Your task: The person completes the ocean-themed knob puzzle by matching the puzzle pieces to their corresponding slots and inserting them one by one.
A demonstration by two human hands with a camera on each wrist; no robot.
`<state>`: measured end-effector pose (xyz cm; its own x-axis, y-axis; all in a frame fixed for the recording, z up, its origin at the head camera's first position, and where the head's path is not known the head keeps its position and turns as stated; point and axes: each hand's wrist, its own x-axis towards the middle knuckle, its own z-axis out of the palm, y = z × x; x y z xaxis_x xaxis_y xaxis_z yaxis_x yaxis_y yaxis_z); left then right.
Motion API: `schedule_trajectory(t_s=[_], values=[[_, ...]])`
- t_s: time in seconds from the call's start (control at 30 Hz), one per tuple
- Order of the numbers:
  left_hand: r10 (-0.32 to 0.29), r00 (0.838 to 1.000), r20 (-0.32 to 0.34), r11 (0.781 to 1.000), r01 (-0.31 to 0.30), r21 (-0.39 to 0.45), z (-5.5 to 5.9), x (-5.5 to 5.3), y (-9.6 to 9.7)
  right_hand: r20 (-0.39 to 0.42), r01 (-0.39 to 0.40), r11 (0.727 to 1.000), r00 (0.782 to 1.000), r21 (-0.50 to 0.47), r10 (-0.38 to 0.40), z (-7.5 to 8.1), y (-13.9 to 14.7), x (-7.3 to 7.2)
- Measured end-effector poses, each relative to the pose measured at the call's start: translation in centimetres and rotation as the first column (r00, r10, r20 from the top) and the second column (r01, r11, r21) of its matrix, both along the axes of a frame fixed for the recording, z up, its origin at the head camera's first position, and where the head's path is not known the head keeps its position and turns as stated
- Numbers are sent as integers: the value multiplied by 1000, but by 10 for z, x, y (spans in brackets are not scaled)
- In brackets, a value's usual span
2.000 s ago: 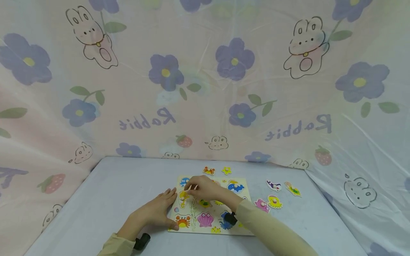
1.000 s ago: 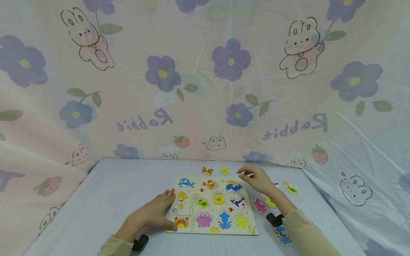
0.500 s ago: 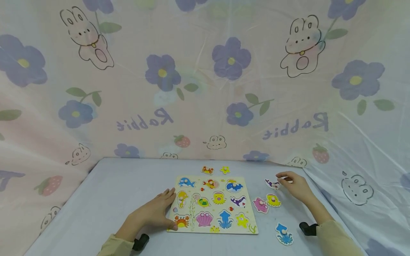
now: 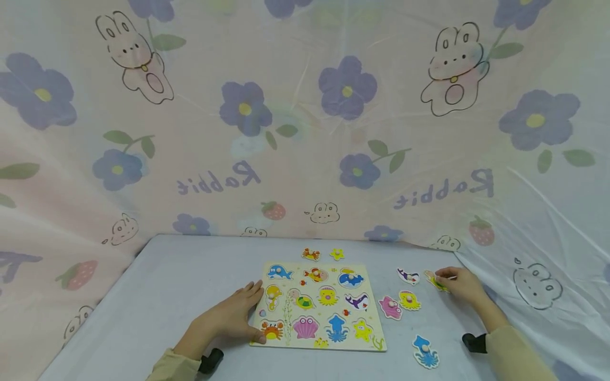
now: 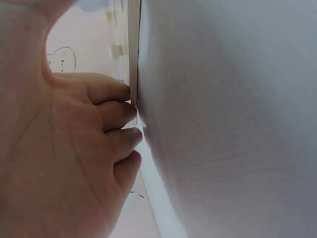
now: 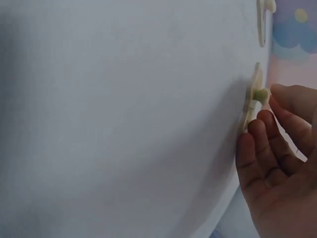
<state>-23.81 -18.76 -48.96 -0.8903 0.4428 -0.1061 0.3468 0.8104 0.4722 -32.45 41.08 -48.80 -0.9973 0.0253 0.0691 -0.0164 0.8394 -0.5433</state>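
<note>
My right hand (image 4: 458,286) is at the back right of the table, thumb and forefinger at the knob of a green turtle puzzle piece (image 4: 436,281). In the right wrist view the turtle puzzle piece (image 6: 251,104) lies flat under those fingertips, its knob right between them. My left hand (image 4: 233,313) rests along the left edge of a cream puzzle board (image 4: 345,343), fingers extended and thumb at its lower corner. Knobbed pieces sit on the board, among them a dolphin (image 4: 279,272), a whale (image 4: 351,278) and a seahorse (image 4: 273,297).
Loose pieces lie right of the board: an orca (image 4: 407,276), a yellow octopus (image 4: 409,300), a pink shell (image 4: 390,308) and a blue squid (image 4: 425,353). Behind it lie a crab (image 4: 311,254) and a starfish (image 4: 337,254). A patterned curtain (image 4: 295,132) hangs behind the table.
My right hand has moved from the seahorse at the board's left, across the board and past the orca, to the turtle piece. My left hand stays at the board's edge.
</note>
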Motion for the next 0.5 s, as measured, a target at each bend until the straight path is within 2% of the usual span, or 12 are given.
schedule_trajectory(t_s=[0.23,0.5], values=[[-6,1000,-8,1000,6,-6,1,0,0,16,20,1000,1000,14,-20,-4,0,1],[8,1000,5,1000,-8,-7,1,1,0,21,-6,1000,1000,24,5,-7,0,-3]])
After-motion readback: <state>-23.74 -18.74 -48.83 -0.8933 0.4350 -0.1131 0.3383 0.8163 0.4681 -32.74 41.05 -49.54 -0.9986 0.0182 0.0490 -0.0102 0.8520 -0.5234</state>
